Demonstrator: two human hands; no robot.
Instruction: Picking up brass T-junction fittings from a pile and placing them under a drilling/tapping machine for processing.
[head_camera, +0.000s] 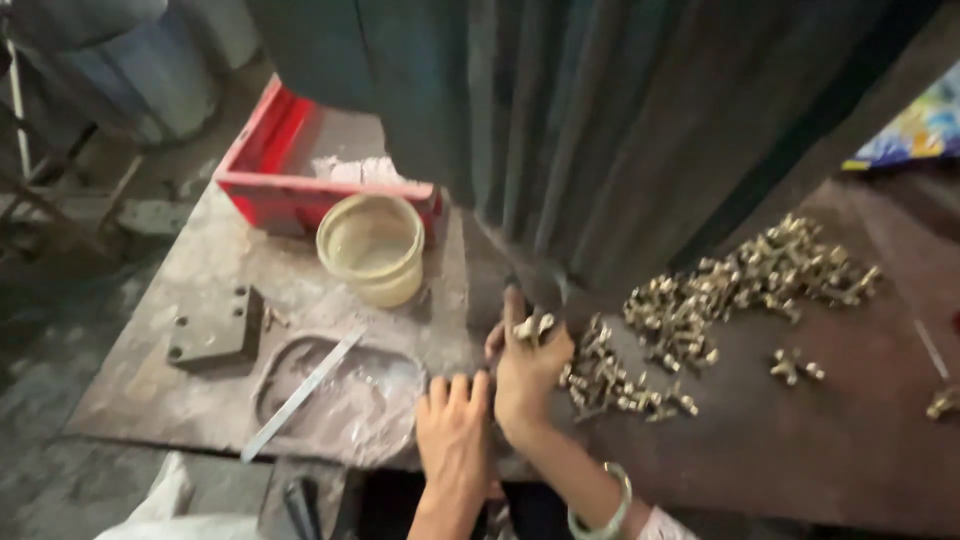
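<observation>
My right hand (528, 368) is raised over the dark metal table (800, 440), its fingers closed on a couple of small brass fittings (533, 327). Just right of it lies a small pile of brass fittings (620, 380). A bigger heap of the same fittings (750, 280) spreads toward the far right. My left hand (455, 435) rests flat near the table's front edge, fingers together, holding nothing. A green bangle (610, 505) is on my right wrist.
A cream plastic bucket (372, 247) stands in front of a red tray (290, 170). A grey metal block with holes (215, 328) and a flat metal strip (300, 395) over a shallow dish lie at the left. A dark machine body (600, 120) rises behind.
</observation>
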